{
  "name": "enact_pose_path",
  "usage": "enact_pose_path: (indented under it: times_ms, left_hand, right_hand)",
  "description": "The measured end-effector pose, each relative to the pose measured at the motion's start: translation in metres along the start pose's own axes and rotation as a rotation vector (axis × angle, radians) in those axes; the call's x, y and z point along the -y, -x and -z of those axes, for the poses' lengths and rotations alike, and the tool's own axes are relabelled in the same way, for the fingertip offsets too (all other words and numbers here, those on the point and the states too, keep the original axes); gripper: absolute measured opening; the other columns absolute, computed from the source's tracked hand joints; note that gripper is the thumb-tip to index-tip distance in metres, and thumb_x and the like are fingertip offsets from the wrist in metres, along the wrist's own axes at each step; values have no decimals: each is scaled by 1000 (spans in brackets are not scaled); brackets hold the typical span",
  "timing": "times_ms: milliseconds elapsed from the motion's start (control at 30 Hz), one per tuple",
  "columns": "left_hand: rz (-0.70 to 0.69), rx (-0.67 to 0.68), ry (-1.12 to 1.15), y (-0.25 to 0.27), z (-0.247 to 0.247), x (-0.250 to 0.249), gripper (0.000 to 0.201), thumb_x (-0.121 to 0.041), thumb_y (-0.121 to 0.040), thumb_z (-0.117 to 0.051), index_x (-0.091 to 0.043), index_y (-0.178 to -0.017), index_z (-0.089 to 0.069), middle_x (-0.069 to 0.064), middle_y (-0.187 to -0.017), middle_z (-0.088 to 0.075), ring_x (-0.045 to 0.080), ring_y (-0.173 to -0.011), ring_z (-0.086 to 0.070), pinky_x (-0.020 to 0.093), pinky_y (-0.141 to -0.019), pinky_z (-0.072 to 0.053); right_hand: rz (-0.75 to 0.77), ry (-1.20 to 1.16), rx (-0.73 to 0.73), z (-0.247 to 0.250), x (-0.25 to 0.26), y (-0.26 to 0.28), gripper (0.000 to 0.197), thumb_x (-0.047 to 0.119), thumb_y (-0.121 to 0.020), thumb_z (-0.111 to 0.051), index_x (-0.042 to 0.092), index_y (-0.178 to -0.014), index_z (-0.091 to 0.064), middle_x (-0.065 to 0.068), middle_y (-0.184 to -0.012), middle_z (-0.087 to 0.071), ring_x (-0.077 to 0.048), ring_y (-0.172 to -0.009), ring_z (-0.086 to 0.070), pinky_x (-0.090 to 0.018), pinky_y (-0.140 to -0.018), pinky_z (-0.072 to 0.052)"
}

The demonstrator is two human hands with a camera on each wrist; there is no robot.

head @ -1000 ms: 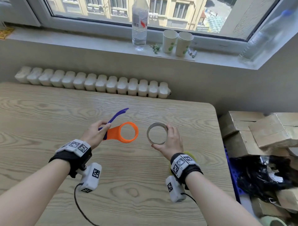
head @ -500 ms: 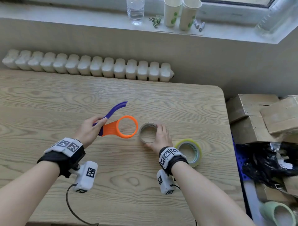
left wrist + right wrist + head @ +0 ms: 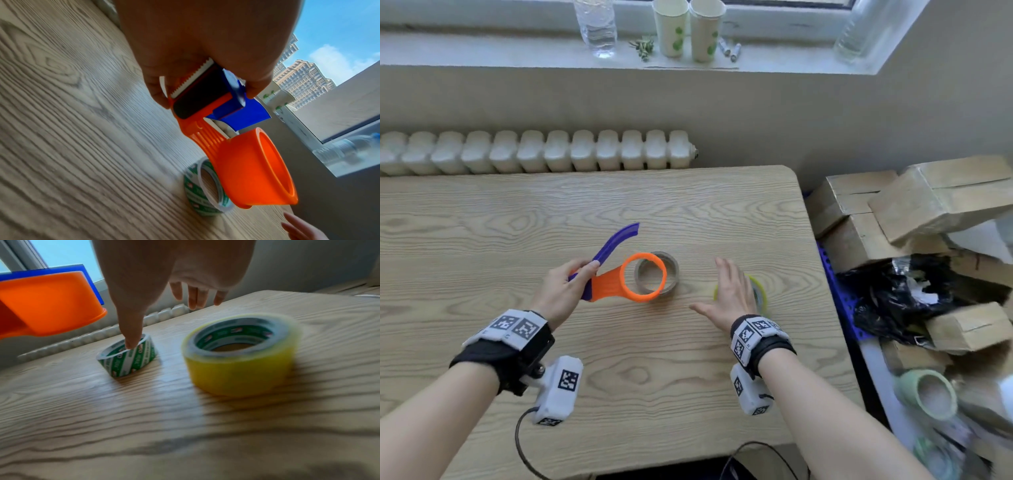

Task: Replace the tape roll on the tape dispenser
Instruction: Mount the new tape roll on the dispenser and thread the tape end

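The right hand (image 3: 732,294) is held flat over the table (image 3: 482,240) with fingers spread and nothing gripped, directly above the full yellow tape roll (image 3: 240,356), apparently ready to take it as the replacement. Beside it, the spent core (image 3: 671,270) lies flat, set aside. The tape dispenser (image 3: 626,277) is pinched at its handle by the left hand (image 3: 566,291), thumb and fingers curled round it, so that the bare orange hub is kept lifted and free for loading
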State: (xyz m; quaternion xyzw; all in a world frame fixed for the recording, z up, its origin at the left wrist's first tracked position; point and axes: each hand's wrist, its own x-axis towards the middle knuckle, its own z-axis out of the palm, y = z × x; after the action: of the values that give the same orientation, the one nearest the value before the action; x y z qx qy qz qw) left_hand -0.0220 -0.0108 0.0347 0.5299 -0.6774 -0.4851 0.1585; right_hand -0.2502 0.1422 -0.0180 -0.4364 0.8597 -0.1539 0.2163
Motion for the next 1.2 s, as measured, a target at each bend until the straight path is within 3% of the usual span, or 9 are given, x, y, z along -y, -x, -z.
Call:
enact_pose_path:
  times_ms: [67,133,233,500,666,766,933,1100,1200]
  left_hand:
    - [-1,13,7,1,-6,-1,23,-25,-92,-51,-34,-72,-59,-5,-74,-61,1,-61,-60,5,-59,-42]
    - [-7,23,23,6,-12,-4,22,-25,-92,-52,-33,-73,-59,-5,-74,-61,7,-65,-57,11,-62,-43]
    - [5,18,41,12,-18,-3,22,-24,-91,-53,-32,-72,-60,-3,-73,-61,3,-59,-60,11,-59,-45]
    - [27,22,-17,24,-16,0,21,-24,-92,-52,-30,-73,-60,9,-73,-60,7,-54,-57,11,-55,-44]
    - [54,4,-9,25,-9,-6,19,-30,-91,-53,-31,-74,-61,13,-75,-62,17,-60,-58,35,-71,-49]
    - [68,7,6,22,-2,-10,23,-51,-79,-55,-30,-78,-64,7,-71,-64,24,-65,-59,48,-79,-52]
    - [21,23,-64,11,1,-24,41,-50,-83,-51,-13,-94,-66,-2,-65,-59,21,-66,-56,39,-73,-47]
    - [-17,28,-128,3,6,-36,39,-55,-81,-47,-23,-93,-65,5,-73,-66,30,-78,-65,46,-80,-52]
    - [-39,52,-96,5,4,-51,40,-47,-86,-50,-14,-103,-64,7,-81,-67,26,-79,-63,45,-83,-52]
  right_hand:
    - [-78,18,-8,2,-12,7,109,53,-59,-78,18,-144,-21,-9,-151,-25,-25,-140,-24,-39,-114,-22]
    - [-170,25,37,5,-23,15,114,54,-58,-78,19,-146,-14,-12,-154,-16,-27,-143,-15,-43,-115,-18]
    - [-249,5,72,2,-33,20,118,55,-58,-79,23,-146,-6,-14,-155,-8,-29,-145,-9,-44,-115,-18]
    - [-281,-38,50,-4,-34,13,114,44,-60,-80,14,-145,-10,-19,-151,-16,-33,-141,-15,-42,-112,-26]
    - [-225,-81,-33,6,-27,10,114,42,-57,-81,8,-143,-16,-15,-146,-27,-31,-137,-22,-39,-111,-27]
    - [-144,-109,-74,25,-17,6,114,44,-57,-81,7,-143,-17,-12,-144,-29,-29,-135,-25,-38,-111,-26]
    - [12,-150,-126,64,11,-1,112,45,-57,-82,7,-142,-19,-11,-140,-33,-27,-131,-30,-37,-112,-27]
    - [162,-242,-135,99,45,2,108,43,-57,-84,8,-140,-24,-9,-135,-37,-23,-128,-33,-31,-110,-26]
    - [240,-239,-85,111,64,6,107,44,-57,-84,10,-139,-25,-7,-134,-39,-21,-127,-34,-29,-108,-28]
